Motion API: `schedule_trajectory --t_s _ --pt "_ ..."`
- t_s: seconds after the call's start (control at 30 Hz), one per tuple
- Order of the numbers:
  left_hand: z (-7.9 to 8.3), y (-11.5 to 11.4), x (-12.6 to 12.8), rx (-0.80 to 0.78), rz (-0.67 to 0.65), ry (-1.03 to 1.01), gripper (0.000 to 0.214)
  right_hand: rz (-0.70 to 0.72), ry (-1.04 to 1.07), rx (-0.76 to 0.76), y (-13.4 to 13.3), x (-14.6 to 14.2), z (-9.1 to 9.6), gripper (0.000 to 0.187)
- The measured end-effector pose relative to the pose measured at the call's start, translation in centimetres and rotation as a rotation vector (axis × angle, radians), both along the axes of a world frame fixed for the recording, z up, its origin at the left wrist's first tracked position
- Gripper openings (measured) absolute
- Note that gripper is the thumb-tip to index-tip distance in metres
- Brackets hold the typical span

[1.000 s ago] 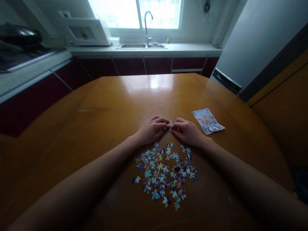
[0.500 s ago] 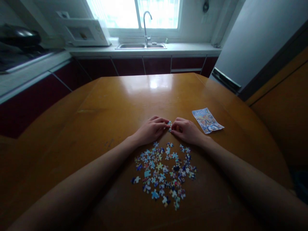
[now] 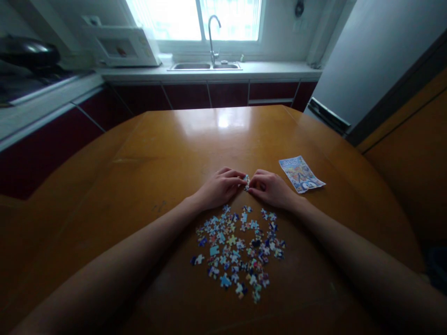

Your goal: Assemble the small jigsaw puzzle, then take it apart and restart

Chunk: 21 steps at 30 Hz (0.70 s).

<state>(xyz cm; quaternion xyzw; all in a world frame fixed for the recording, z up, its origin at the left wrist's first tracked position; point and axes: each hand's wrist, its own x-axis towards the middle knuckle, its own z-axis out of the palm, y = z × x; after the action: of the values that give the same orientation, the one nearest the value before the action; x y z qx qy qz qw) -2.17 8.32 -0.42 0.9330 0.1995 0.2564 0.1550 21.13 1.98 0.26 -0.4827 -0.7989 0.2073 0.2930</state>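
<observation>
A narrow strip of puzzle pieces (image 3: 246, 182) lies on the table between my hands, partly covered by fingers. From its left side my left hand (image 3: 225, 186) grips it with bent fingertips. At its right edge my right hand (image 3: 268, 187) pinches it, thumb and fingers curled close together. Just nearer to me, many loose puzzle pieces (image 3: 232, 240) are spread in a patch, mostly blue, white and dark tones. How the pieces in the strip join is too small to tell.
The wooden table (image 3: 167, 149) has a rounded outline. A printed picture sheet (image 3: 301, 174) lies to the right of my right hand. Beyond the table are a counter with a sink (image 3: 192, 66) and a tap (image 3: 211, 39); a fridge (image 3: 370, 60) stands at right.
Both hands stay at the strip in almost the same pose. Nothing else has visibly moved apart from a very slight shift of the view.
</observation>
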Motion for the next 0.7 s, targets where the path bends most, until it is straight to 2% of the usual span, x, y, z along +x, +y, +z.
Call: schedule_trajectory --t_s 0.43,0.7 --pt "0.43 -0.49 0.22 0.007 0.013 0.018 0.018 -0.019 -0.035 0.006 -0.14 -0.03 0.26 0.007" --pt "0.43 -0.41 0.15 0.051 -0.008 0.037 0.022 -0.006 -0.096 0.04 -0.28 -0.25 0.43 0.008"
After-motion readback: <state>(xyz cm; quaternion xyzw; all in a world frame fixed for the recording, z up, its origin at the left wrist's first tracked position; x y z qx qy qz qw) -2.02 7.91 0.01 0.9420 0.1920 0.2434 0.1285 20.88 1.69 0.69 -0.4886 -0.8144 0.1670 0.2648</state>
